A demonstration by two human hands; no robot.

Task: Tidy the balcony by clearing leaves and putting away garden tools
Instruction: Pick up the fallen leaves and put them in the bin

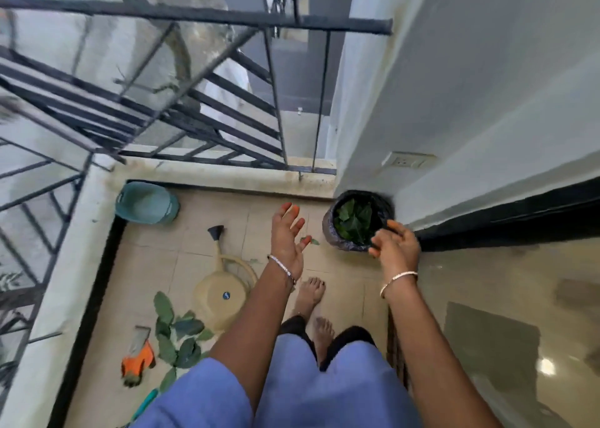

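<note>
Leaves (pixel 177 336) lie heaped on the tiles at lower left, between an orange glove (pixel 138 359) and the watering can (pixel 224 292). Nearer them, the left hand (pixel 287 236) is spread wide and empty. The right hand (pixel 394 244), fingers loosely bent and holding nothing, hovers at the rim of the leaf-filled bin (pixel 328 229).

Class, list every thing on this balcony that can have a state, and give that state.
bin, open, holding leaves
left hand, open, empty
right hand, relaxed at the bin's rim
watering can, standing on the floor
leaf pile, loose on the floor
glove, lying on the floor
basin, empty, in the corner
</note>
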